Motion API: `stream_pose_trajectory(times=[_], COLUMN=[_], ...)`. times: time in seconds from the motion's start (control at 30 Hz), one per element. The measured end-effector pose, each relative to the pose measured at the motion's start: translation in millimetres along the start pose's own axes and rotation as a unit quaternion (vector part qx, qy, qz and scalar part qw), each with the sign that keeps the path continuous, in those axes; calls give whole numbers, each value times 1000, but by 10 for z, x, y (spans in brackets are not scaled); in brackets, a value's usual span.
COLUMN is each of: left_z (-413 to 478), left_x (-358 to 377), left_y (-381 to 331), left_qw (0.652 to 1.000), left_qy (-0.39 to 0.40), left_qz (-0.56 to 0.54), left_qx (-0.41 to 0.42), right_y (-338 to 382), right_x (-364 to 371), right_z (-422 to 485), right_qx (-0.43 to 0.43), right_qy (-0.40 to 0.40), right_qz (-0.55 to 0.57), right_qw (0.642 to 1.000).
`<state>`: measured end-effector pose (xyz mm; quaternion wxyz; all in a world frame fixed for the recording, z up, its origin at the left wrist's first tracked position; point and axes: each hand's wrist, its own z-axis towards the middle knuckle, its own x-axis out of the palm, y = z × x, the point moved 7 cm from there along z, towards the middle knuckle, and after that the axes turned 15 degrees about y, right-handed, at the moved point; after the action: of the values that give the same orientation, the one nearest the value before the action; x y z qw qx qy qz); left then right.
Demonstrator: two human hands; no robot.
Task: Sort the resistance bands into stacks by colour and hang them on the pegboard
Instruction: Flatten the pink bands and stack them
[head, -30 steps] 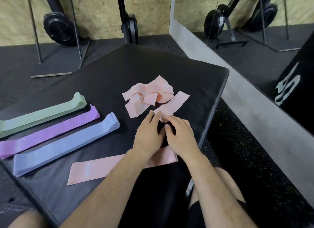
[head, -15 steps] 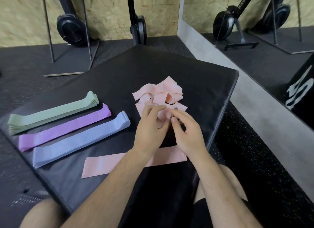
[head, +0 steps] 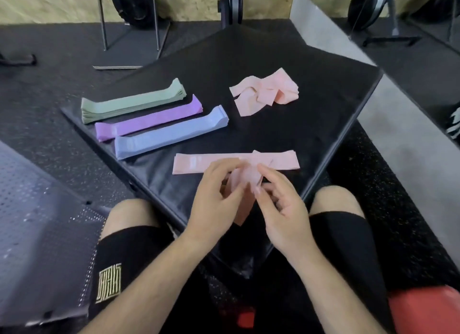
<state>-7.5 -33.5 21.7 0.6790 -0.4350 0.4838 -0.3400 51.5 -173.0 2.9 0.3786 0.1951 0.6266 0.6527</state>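
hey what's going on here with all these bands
A person is sorting resistance bands by colour on a black mat. The left hand and right hand both pinch one pink band over the mat's near edge, just in front of the flat pink stack. A green stack, a purple stack and a blue stack lie side by side. A loose pile of pink bands farther back is not yet sorted.

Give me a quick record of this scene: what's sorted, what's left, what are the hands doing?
Sorted: green stack, purple stack, blue stack, side by side on black mat
Started: flat pink stack, nearest the person
Unsorted: loose pink pile, far side of mat
Hands: left hand and right hand both hold one pink band
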Motion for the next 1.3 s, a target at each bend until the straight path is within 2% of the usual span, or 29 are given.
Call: stream_pose_trajectory(times=[0.17,0.33,0.43,0.53,0.63,0.73,0.83,0.87,0.93,1.03,1.1,1.17,1.3], left_z=[-509,-685,-711,-654,-635,-628,-591,-578,-562,-553,-558,-569,-552], left_x=[122,127,114,104,57,-36,-187,-244,-336,-452,-531,-608,-725], left_y=[335,448,456,538,483,423,376,355,312,262,227,202,313], left_qw=[997,996,998,995,996,993,997,997,997,997,997,998,994], left_qy=[54,25,-5,14,11,5,7,4,-2,-17,-35,-53,-86], left_qz=[-17,-38,5,21,-10,-73,-13,14,33,25,7,-15,-26], left_qx=[-55,-78,-68,-100,-93,-89,-81,-80,-75,-69,-62,-43,-55], right_y=[-333,-366,-390,-432,-416,-291,31,138,290,351,315,252,160], right_x=[210,235,188,140,135,113,86,118,233,474,608,684,707], right_z=[-479,-460,-437,-388,-336,-306,-268,-224,-63,237,374,451,551], right_qx=[55,61,61,78,82,65,-19,-55,-87,-66,-20,21,42], right_qy=[3,1,-12,-25,-27,-36,-63,-43,44,203,281,315,319], right_qz=[-1,33,64,83,74,-54,-258,-285,-289,-254,-202,-164,-160], right_qw=[998,998,996,993,994,996,964,956,952,943,938,934,933])
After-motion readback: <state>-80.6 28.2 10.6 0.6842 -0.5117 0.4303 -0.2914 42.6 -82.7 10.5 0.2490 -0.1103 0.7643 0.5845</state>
